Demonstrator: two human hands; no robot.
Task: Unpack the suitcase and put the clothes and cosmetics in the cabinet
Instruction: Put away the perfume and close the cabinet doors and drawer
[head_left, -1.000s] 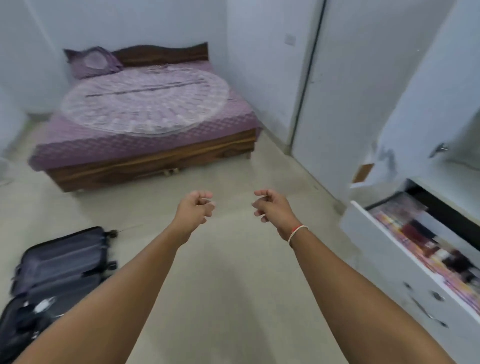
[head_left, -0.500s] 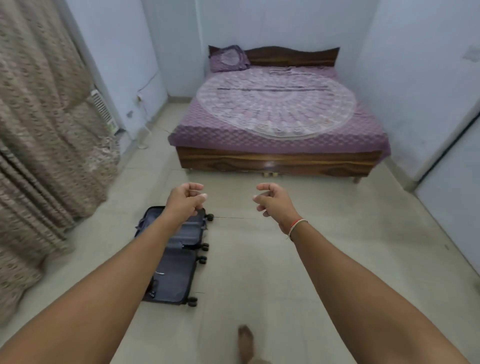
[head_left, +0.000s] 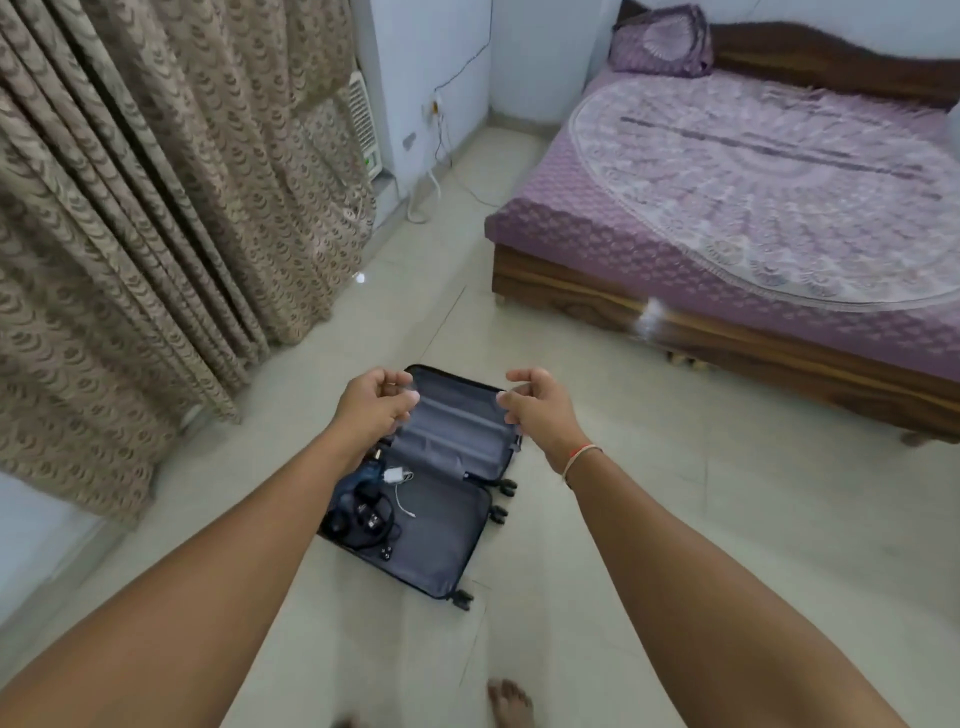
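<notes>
A dark suitcase (head_left: 447, 535) lies flat and spread wide on the floor, grey lining showing in both halves. Black cables and a white charger (head_left: 395, 475) lie in its near-left corner. No clothes show in it. My left hand (head_left: 371, 408) hovers above the suitcase's far-left edge, fingers loosely curled, holding nothing. My right hand (head_left: 540, 408), a red thread at the wrist, hovers above the far-right edge, fingers loosely curled and empty. The cabinet is out of view.
A bed (head_left: 769, 208) with a purple cover and wooden frame stands at the right. Patterned curtains (head_left: 156, 208) hang at the left, with a white cooler (head_left: 363, 124) and wires behind them. My bare foot (head_left: 511, 704) stands on the tiled floor below the suitcase.
The view has swung left, away from the cabinet drawer, and closer to the suitcase. Both empty hands now hover over its far half.
</notes>
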